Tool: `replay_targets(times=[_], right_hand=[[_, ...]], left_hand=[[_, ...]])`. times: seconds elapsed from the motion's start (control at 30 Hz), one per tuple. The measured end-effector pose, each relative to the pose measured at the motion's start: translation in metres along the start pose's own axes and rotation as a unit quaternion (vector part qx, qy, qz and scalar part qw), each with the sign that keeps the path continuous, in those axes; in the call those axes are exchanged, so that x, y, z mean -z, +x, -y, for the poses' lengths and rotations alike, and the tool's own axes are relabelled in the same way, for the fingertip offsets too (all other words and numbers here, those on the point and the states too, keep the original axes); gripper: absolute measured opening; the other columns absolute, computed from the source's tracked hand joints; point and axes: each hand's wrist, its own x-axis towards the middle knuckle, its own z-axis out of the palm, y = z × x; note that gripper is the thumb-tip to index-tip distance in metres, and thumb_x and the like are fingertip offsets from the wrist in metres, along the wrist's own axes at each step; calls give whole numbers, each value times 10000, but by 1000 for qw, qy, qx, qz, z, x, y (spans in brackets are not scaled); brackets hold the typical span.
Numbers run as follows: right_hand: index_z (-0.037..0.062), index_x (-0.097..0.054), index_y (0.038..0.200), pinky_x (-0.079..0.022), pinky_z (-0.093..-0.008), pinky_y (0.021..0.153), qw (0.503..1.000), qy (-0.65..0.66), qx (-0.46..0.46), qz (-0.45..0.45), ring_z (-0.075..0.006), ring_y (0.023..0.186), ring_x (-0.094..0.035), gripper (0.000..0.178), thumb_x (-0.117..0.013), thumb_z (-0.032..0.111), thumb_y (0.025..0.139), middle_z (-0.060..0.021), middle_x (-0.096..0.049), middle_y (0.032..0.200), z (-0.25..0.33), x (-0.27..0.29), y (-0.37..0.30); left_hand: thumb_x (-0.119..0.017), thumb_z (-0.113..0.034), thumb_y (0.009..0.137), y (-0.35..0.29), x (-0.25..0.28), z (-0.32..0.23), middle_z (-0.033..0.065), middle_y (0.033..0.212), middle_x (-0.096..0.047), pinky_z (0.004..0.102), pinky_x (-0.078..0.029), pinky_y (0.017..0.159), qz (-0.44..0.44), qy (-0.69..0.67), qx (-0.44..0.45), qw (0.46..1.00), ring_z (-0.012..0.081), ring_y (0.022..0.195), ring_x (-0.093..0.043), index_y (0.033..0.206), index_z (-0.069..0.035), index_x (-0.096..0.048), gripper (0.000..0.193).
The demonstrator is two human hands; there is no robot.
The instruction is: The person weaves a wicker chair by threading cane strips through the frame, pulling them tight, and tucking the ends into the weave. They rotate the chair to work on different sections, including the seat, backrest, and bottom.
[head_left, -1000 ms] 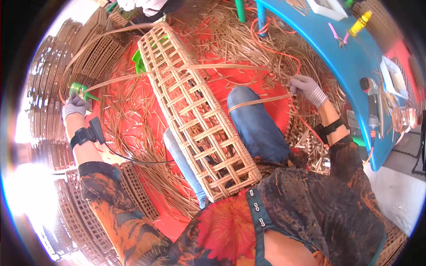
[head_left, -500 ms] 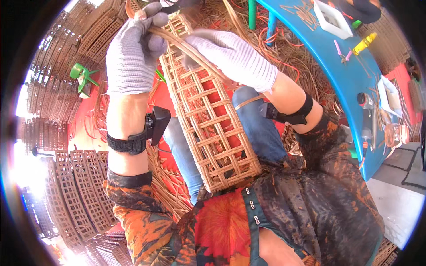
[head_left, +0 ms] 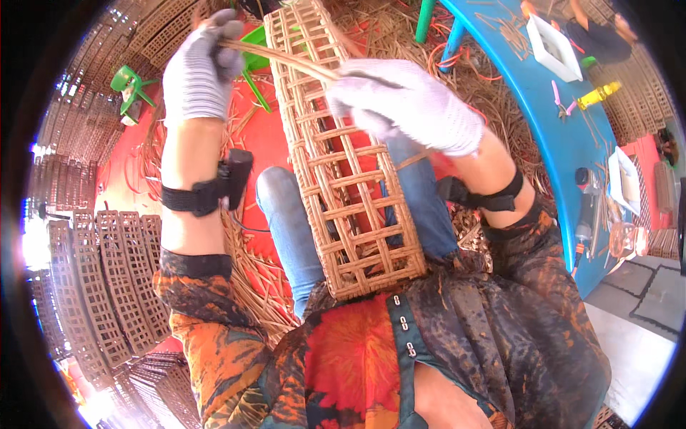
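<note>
A long, narrow woven basket frame (head_left: 357, 213) of brown strands with an open grid lies across my lap, its near end against my shirt. Above its far part, a tan strip of weaving cane (head_left: 282, 57) stretches between my gloved hands. My left hand (head_left: 204, 68), in a pale knitted glove, pinches the strip's left end to the left of the frame. Over the frame's right side, my right hand (head_left: 404, 100), also gloved and slightly blurred, closes round the strip's other end.
Stacks of woven grid pieces (head_left: 107, 286) stand at the left. A green stand (head_left: 132, 89) is on the red floor. The blue table (head_left: 532, 107) at the right bears a white tray (head_left: 554, 48), a yellow bottle (head_left: 599, 95) and tools. Loose cane litters the floor; another person's arm shows at upper right.
Both hands have moved apart, drawing the strip straighter between them. The right hand has shifted right and lower. In view, the frame's far end shows more fully, and a green chair-like object appears behind it.
</note>
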Motion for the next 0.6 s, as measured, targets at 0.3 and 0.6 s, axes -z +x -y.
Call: replay_targets(times=[0.3,0.6], right_hand=[[47,-608,840,-349,-234,557,939,-236,-188,-162,-77,585,-455,281,-504,292,927,12,-487,596,-74,172,-136],[40,-621,852,-398,-273,629,874,-297,-300,-242,-126,611,-510,329,-499,337,921,-24,-560,622,-149,235,-192]], left_hand=[[-536,-134,901,92,329,10,-7,752,-586,211,-223,384,-228,-17,61,972,57,470,-339,907,-51,-610,110],[-403,-145,978,48,408,-15,65,853,-654,190,-215,361,-315,-78,33,945,41,424,-289,965,-16,-567,209]])
